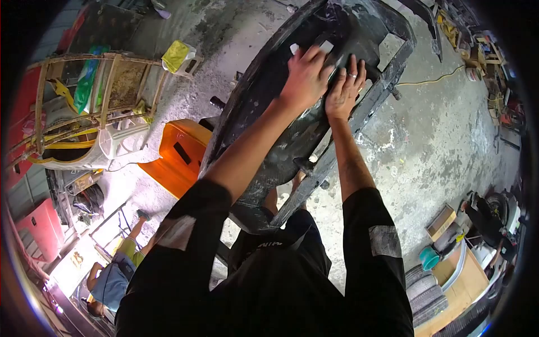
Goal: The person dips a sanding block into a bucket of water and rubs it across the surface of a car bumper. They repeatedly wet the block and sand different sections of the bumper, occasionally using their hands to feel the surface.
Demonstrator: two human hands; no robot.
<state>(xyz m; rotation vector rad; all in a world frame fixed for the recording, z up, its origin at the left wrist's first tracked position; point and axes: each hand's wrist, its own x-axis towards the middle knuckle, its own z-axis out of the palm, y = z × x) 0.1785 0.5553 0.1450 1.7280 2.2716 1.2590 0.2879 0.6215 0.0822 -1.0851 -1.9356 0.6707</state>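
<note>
In the head view, a long black moulded panel (269, 121) with a textured, dusty surface lies in front of me, set in a worn dark frame (331, 160). My left hand (307, 78) presses on the panel with curled fingers. From under them stick out the ends of a pale sheet (326, 46), which looks like sandpaper. Beside it, my right hand (345, 89) lies flat on the panel near its right edge, fingers stretched out and holding nothing. A ring shows on one of its fingers.
An orange panel (179, 150) rests on the left, near a wooden rack (104, 90) and a stool with a yellow cloth (177, 55). Another person (115, 281) is at lower left. Tyres (424, 295), a teal bucket (429, 258) and a yellow cable (432, 82) lie right.
</note>
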